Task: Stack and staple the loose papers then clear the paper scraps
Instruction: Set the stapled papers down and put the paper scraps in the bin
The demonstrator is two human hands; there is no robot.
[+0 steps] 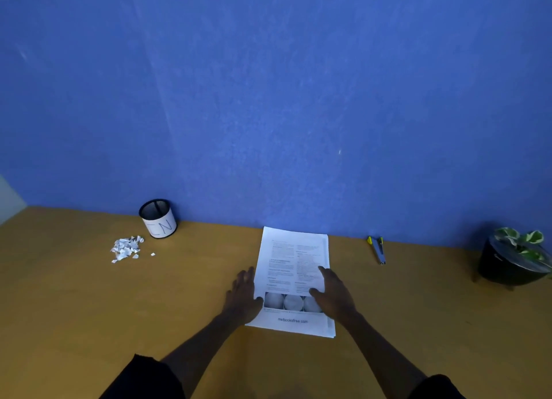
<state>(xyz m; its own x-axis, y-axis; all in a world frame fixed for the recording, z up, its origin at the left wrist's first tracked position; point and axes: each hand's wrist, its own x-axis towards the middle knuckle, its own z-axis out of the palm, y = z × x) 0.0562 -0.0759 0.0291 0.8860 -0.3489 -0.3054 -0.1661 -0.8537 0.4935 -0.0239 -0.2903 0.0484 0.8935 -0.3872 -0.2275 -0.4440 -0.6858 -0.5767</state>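
Paper stack (294, 267) at mid-desk against the blue wall (268, 100), flanked by both hands. Left hand (243, 297) lies flat along its left edge, right hand (333, 294) flat on its right margin; fingers of both are spread, gripping nothing. The sheets are probably light, limp and apt to slide, so squaring by the long edges and pinching a corner suits stapling. Stapler (378, 249) lies well apart to the right; scraps (127, 248) sit beside the mesh cup (158, 219) at left.

An office-like workspace. A wooden desk (89, 309) meets a blue wall (268, 100). At its back edge stand a mesh pen holder (158, 218), stapler (378, 250) and potted plant (515, 257).
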